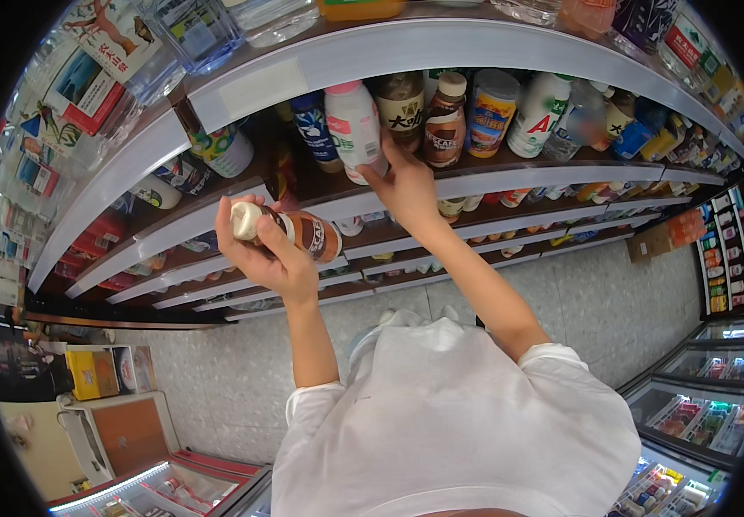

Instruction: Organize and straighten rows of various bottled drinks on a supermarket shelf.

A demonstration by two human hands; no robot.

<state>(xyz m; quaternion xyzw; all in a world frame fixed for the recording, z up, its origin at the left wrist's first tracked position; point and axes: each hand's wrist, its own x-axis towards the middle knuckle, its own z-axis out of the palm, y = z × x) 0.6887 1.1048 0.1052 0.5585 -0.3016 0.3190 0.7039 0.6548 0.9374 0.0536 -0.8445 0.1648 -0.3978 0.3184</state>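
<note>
My left hand (268, 252) is closed around a brown Nescafé coffee bottle (314, 236) with a cream cap, tilted in front of the shelves. My right hand (404, 184) reaches to the upper shelf, its thumb and fingers at the lower part of a white plastic bottle with a pink cap (354, 126); whether it grips the bottle firmly I cannot tell. To the left of that bottle stands a dark blue bottle (315, 132). On its right are a brown bottle with a cream label (402, 110), another Nescafé bottle (446, 126) and a blue and orange can (492, 116).
Large water bottles (97, 97) line the shelf above. Lower shelves (469, 225) hold more drinks. A cardboard box (650, 245) sits on the floor at the right. Glass-topped freezers (702, 400) stand at lower right, another freezer (178, 485) at lower left.
</note>
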